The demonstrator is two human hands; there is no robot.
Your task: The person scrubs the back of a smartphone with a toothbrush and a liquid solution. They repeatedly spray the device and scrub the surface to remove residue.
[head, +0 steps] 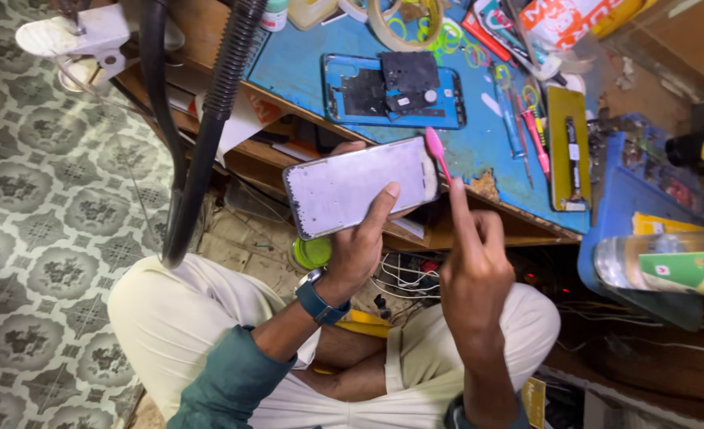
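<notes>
Left hand (360,242) grips a phone screen panel (360,187) from beneath, thumb laid across its pale upper face and fingers curled behind it, holding the panel tilted above the lap, just off the front edge of the workbench. Right hand (473,266) pinches a pink toothbrush (435,151), forefinger extended along the handle; the brush head meets the panel's right end. A blue wristwatch (320,300) sits on the left wrist, next to a teal sleeve (229,381). The person sits cross-legged in cream trousers (169,318). On the blue work mat (479,135) behind the panel lies an opened blue phone body (392,91) with dark internal parts exposed. To its right lie a pink-handled tool (536,135) and a yellow tray (568,147). A roll of tape (404,24) lies at the mat's far edge. A black corrugated hose (209,135) hangs at left over the patterned floor tiles (34,206).
</notes>
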